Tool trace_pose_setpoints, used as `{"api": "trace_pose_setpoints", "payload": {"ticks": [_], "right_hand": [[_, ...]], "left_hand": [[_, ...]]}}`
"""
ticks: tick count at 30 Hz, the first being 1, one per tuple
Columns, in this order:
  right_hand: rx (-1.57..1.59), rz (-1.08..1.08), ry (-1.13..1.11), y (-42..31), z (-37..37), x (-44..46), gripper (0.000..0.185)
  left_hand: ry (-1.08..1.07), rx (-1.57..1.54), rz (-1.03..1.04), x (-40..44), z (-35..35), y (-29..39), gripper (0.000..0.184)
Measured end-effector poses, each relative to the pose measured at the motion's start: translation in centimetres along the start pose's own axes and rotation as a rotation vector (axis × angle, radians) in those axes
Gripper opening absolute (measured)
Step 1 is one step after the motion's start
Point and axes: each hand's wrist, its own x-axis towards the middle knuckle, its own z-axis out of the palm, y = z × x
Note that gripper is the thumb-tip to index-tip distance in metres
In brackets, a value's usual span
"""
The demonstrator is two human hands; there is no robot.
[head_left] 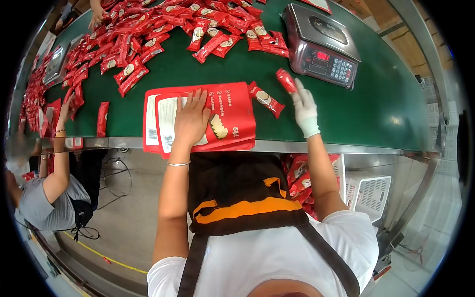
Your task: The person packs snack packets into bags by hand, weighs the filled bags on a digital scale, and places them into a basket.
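My bare left hand (pixel 192 119) lies flat, fingers spread, on a stack of red printed pouches (pixel 237 101) at the table's near edge. The pouches show white label panels and a picture of pale food. My right hand (pixel 305 108), in a white glove, is over the green table to the right of the stack. It grips a small red snack packet (pixel 285 80) at its fingertips. Another snack packet (pixel 267 99) lies between the stack and my right hand, close to the stack's right edge.
A digital scale (pixel 324 47) with a lit red display stands beyond my right hand. A large heap of red packets (pixel 163 24) covers the far left of the green table (pixel 381 116). Co-workers' hands reach in at left. A white crate (pixel 371 195) stands below the table.
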Motion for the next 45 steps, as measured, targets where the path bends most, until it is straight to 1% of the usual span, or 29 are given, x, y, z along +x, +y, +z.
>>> {"api": "trace_pose_setpoints", "payload": {"ticks": [2, 4, 5, 6, 9, 11, 12, 14, 15, 16, 18, 19, 21, 22, 24, 25, 26, 29, 30, 32, 33, 34, 36, 37, 39, 42, 43, 44, 45], "right_hand": [[0.111, 0.042, 0.018, -2.5, -0.9, -0.1, 0.04], [-0.067, -0.243, 0.126, -2.7, 1.1, -0.5, 0.04], [-0.265, -0.451, 0.123, 0.0, 3.4, -0.5, 0.04], [-0.37, -0.358, -0.216, -2.0, 3.9, -1.0, 0.044], [-0.374, -0.424, -0.118, -1.7, 4.9, -2.0, 0.05], [-0.397, -0.352, -0.217, -1.7, 4.0, -2.0, 0.054], [-0.394, -0.352, -0.209, -1.5, 3.5, -2.0, 0.054], [-0.322, -0.283, -0.26, -1.0, 2.1, -2.5, 0.058], [-0.207, -0.229, -0.257, -1.3, 1.0, -3.2, 0.058], [-0.098, -0.111, -0.3, -2.2, -0.3, -3.9, 0.058], [0.053, 0.014, -0.439, -4.2, -1.9, -4.8, 0.059], [0.057, 0.022, -0.442, -4.9, -2.0, -4.8, 0.059], [0.425, 0.256, -0.694, -6.0, -1.5, -4.1, 0.062], [0.426, 0.252, -0.692, -5.7, -1.3, -3.4, 0.062], [1.01, 0.512, -1.033, -4.8, -0.2, -1.9, 0.065], [1.166, 0.605, -1.116, -4.4, 0.5, -1.3, 0.066], [1.164, 0.601, -1.124, -4.1, 0.9, -1.1, 0.066], [1.253, 0.759, -0.962, -4.1, 1.3, -0.3, 0.062], [1.249, 0.762, -0.965, -3.9, 1.7, -0.3, 0.062], [0.995, 0.545, -0.912, -3.1, 3.0, -0.2, 0.066], [0.537, 0.26, -0.873, -4.7, 3.3, 0.1, 0.056], [0.54, 0.267, -0.873, -4.8, 4.6, 0.6, 0.056], [-0.077, -0.788, -0.588, -4.1, 7.7, 2.1, 0.042], [-0.074, -0.79, -0.587, -4.1, 9.2, 2.0, 0.042], [0.247, -0.626, -0.537, -4.5, 11.3, 1.9, 0.038], [0.253, -0.548, -0.623, -4.7, 9.4, 1.1, 0.042], [0.225, -0.455, -0.719, -4.8, 8.4, 1.0, 0.042], [0.223, -0.453, -0.72, -4.7, 7.8, 0.9, 0.042], [0.192, -0.56, -0.695, -4.6, 7.3, 0.7, 0.042]], "left_hand": [[0.003, -0.036, 0.001, -0.1, 0.0, -0.1, 0.052], [-0.005, -0.077, -0.027, 0.1, 0.0, -0.1, 0.053], [-0.015, -0.124, -0.058, 0.0, -0.1, -0.1, 0.053], [-0.016, -0.117, -0.058, 0.0, -0.2, -0.1, 0.053], [-0.039, -0.157, -0.065, 0.4, -0.6, 0.0, 0.054], [-0.046, -0.029, -0.084, 0.0, -0.6, 0.5, 0.055], [-0.043, -0.024, -0.078, 0.0, -0.5, 0.5, 0.055], [-0.028, -0.009, -0.089, -0.2, 0.0, 0.2, 0.056], [-0.023, -0.008, -0.102, -0.1, -0.2, 0.1, 0.056], [-0.045, -0.076, -0.112, -0.1, -0.4, 0.2, 0.057], [-0.077, -0.142, -0.128, -0.3, -0.4, 0.0, 0.057], [-0.053, -0.146, -0.112, -0.3, -0.3, 0.0, 0.058], [-0.024, -0.148, -0.087, -0.2, -0.2, 0.1, 0.059], [-0.031, -0.137, -0.075, -0.2, -0.1, 0.1, 0.059], [-0.036, -0.12, -0.075, -0.3, -0.2, -0.1, 0.059], [-0.04, -0.146, -0.056, -0.3, -0.3, -0.2, 0.059], [-0.043, -0.173, -0.036, -0.3, -0.4, -0.3, 0.058], [-0.037, -0.137, -0.021, -0.2, -0.4, -0.2, 0.057], [-0.041, -0.115, -0.012, -0.2, -0.4, -0.2, 0.057], [-0.036, -0.103, -0.001, -0.1, -0.5, -0.3, 0.057], [-0.039, -0.089, 0.017, -0.3, -0.4, -0.2, 0.057], [-0.046, -0.089, 0.018, -0.3, -0.4, -0.1, 0.057], [-0.046, -0.091, 0.027, -0.2, -0.6, 0.1, 0.057], [-0.045, -0.087, 0.026, -0.2, -0.5, 0.1, 0.057], [-0.021, -0.107, -0.014, -0.3, -0.5, 0.0, 0.058], [-0.059, -0.085, -0.025, -0.3, -0.7, 0.2, 0.058], [-0.074, -0.096, -0.023, -0.2, -0.7, 0.3, 0.059], [-0.075, -0.098, -0.022, -0.2, -0.7, 0.3, 0.059], [-0.08, -0.1, -0.006, -0.1, -0.7, 0.4, 0.059]]}}
